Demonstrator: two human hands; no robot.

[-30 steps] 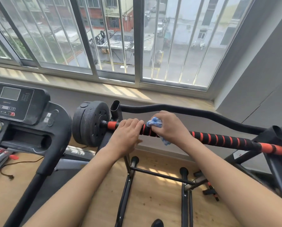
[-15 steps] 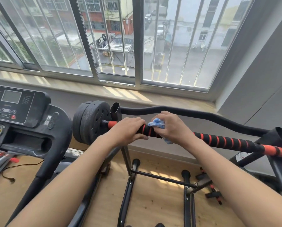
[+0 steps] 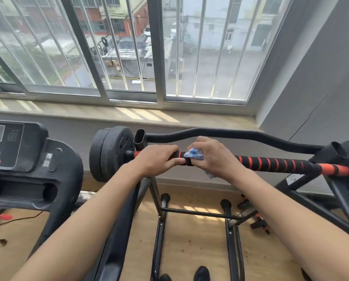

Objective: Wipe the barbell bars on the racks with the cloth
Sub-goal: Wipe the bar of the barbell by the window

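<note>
Daylight from the barred sliding window (image 3: 129,47) filled the top of the frame when I looked down at the black foam-gripped barbell bar with red stripes (image 3: 271,164), which ran across the middle of the frame on the black metal rack (image 3: 159,220). I had my right hand (image 3: 212,157) curled over the bar at centre frame, fingers pressing the crumpled blue-and-white cloth (image 3: 195,154) against it; a corner of the cloth hung below my wrist. My left hand (image 3: 157,161) gripped the bar just beside it, fingers together and wrapped over the top, thumb underneath. Left of that hand sat the round black weight plates (image 3: 110,153) on the bar's end. Behind the bar ran a curved black bar (image 3: 220,134). At the left edge stood the black treadmill console (image 3: 17,151), over a light wooden floor (image 3: 190,240).
</note>
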